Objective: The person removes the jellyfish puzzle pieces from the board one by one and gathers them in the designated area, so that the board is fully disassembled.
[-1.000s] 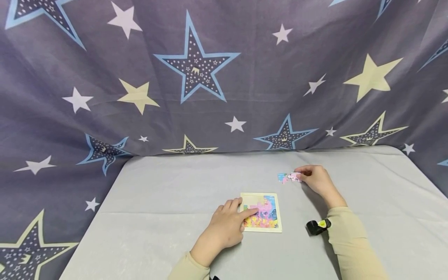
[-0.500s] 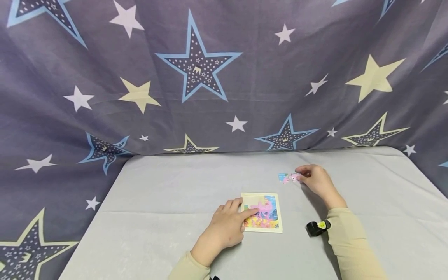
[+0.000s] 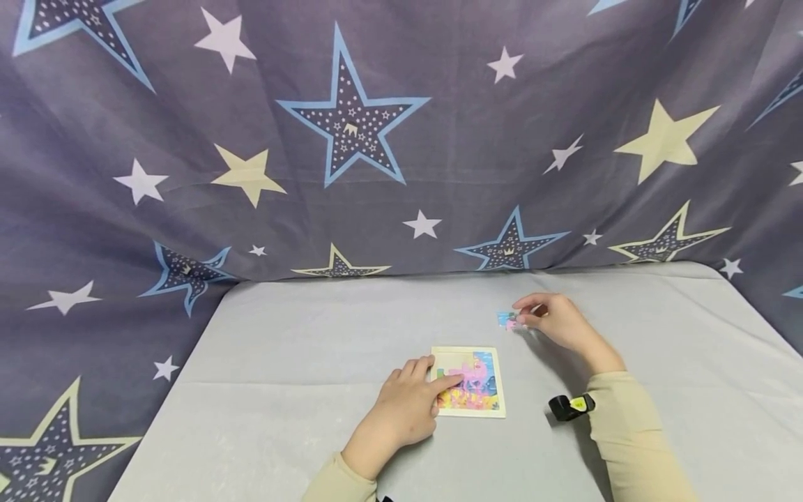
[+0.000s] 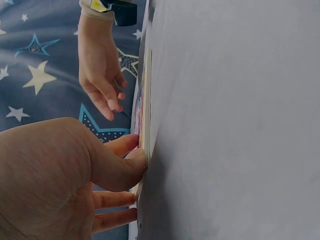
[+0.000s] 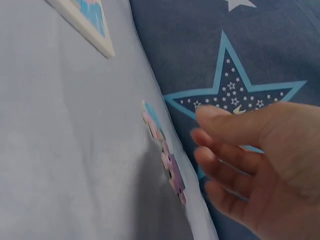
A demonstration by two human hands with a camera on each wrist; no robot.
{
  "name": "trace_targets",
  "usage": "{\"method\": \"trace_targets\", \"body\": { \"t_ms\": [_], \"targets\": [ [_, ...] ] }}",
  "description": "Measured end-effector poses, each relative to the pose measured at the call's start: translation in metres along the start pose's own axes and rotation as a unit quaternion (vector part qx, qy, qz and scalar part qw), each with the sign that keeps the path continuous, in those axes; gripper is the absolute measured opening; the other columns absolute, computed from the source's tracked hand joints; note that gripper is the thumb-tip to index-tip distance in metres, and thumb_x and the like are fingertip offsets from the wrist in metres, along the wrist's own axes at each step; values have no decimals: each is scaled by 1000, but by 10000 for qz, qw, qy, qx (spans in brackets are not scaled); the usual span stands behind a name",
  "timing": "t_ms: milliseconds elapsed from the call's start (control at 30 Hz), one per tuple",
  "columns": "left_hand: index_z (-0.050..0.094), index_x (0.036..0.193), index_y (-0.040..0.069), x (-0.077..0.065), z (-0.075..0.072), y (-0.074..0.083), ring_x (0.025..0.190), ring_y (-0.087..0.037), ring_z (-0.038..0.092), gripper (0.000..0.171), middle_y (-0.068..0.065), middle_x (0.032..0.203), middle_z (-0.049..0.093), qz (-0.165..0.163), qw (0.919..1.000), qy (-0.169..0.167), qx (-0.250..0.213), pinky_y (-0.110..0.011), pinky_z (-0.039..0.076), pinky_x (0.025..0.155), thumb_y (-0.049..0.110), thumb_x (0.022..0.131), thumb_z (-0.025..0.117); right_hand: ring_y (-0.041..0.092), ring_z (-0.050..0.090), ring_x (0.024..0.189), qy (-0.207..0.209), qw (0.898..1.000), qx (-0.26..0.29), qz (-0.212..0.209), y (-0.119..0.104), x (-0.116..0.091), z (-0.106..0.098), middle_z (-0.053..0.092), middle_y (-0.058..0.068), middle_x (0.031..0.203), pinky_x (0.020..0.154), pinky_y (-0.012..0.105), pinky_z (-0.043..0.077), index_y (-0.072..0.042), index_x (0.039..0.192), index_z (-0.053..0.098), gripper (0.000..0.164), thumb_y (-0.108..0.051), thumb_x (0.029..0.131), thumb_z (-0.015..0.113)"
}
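A square jigsaw puzzle tray [image 3: 500,390] with a pale frame lies on the table, part filled with pieces showing a pink animal. My left hand [image 3: 404,404] holds it at the left side, index finger laid across the picture and thumb at the near edge. Beyond the tray, my right hand [image 3: 558,324] hovers over loose pieces, fingers loosely bent. In the right wrist view, a blue-and-pink puzzle piece [image 5: 153,122] and a pink puzzle piece [image 5: 173,172] lie end to end below that hand [image 5: 265,155]. Nothing shows between its fingers.
Grey cloth covers the table [image 3: 301,348]. Behind its far edge hangs a dark curtain [image 3: 452,139] printed with stars. A black wrist camera [image 3: 567,407] sits at the right sleeve, just above the table.
My right hand has come off the pink piece and shifted slightly left, now covering it in the head view. My left hand has stayed on the tray.
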State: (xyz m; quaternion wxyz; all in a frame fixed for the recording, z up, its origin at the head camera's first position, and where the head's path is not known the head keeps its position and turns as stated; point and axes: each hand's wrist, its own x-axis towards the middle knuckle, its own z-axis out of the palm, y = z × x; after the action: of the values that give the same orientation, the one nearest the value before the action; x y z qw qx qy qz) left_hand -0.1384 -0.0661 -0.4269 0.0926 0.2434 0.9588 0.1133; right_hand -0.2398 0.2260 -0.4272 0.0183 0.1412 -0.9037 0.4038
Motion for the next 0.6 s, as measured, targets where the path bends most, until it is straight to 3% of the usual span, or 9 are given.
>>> {"method": "trace_targets", "body": {
  "t_ms": [333, 600],
  "targets": [
    [53, 143, 39, 3, 0, 1, 134, -26, 39, 57, -10, 150, 39, 5, 9999, 0, 115, -49, 38, 104, 12, 92, 59, 14, 59, 78, -1235, 9900, 412, -542, -11, 1, 11, 72, 8, 89, 71, 24, 49, 4, 99, 73, 17, 1, 83, 74],
    [54, 141, 40, 2, 0, 2, 133, -28, 39, 59, -11, 149, 40, -41, 9999, -33, 120, -50, 39, 104, 11, 90, 62, 14, 56, 75, -1810, 9804, 580, -511, -23, 1, 29, 67, 2, 84, 64, 23, 48, 2, 98, 74, 19, -1, 80, 78]
  ]
}}
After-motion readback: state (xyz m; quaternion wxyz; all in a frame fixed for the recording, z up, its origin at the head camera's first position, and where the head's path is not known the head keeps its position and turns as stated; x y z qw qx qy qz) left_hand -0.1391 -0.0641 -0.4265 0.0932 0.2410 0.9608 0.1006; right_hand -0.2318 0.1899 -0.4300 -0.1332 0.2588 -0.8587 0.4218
